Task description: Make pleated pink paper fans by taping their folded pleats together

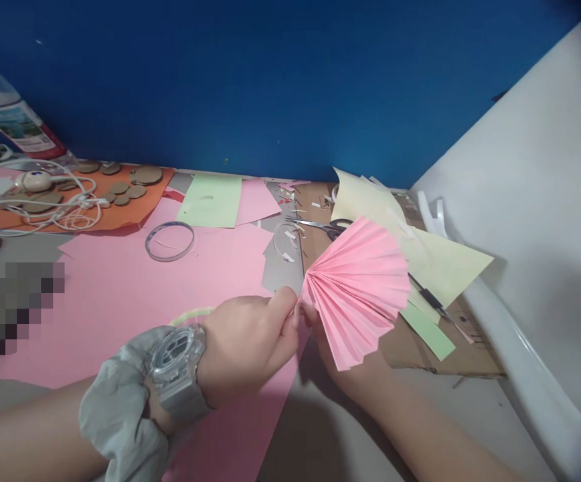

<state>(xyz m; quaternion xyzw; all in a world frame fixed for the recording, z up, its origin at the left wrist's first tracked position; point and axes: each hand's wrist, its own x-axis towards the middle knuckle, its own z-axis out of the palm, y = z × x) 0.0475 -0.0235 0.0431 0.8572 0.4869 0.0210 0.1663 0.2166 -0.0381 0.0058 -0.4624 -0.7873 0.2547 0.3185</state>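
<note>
A pink pleated paper fan [361,288] is spread open above the desk, its folds meeting at a narrow point on the left. My left hand [247,345], with a clear watch and a grey scrunchie at the wrist, pinches that point between thumb and fingers. My right hand [343,371] is mostly hidden under the fan and holds it from below at the same point. Beneath both hands lies a large pink paper sheet [120,301].
Scissors [320,226] lie behind the fan on brown cardboard [421,348], beside pale yellow paper [441,264] and green paper strips [428,329]. A clear tape ring [170,241], a green sheet [211,199], white cables [44,204], cardboard discs on orange paper, and a bottle [14,120] sit at the back left.
</note>
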